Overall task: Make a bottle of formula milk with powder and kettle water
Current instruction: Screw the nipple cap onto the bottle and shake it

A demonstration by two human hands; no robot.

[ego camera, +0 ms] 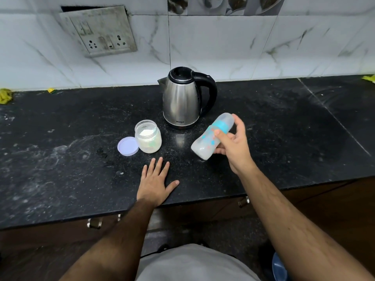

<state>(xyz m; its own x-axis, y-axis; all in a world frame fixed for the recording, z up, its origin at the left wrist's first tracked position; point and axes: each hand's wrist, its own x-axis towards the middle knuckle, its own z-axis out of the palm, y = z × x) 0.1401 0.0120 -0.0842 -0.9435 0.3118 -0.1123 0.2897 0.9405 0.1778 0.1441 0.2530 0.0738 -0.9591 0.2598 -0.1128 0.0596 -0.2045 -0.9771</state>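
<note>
My right hand [233, 142] grips a capped baby bottle [205, 141] with a blue collar, held tilted above the black counter, cap end up and away, milky liquid at its lower end. A steel kettle [181, 100] with a black lid and handle stands upright behind it. Left of the kettle sits an open clear jar of white powder [148, 136], and its pale purple lid [127, 146] lies flat against the jar's left side. My left hand [155, 183] rests flat on the counter, fingers spread, holding nothing, just in front of the jar.
The black stone counter [60, 159] is dusty and runs wide to both sides; its front edge is near my body. A tiled wall with a switch and socket plate [99, 31] rises behind. Cabinet handles [94, 223] show below the edge. Yellow scraps [5, 96] lie at the far left.
</note>
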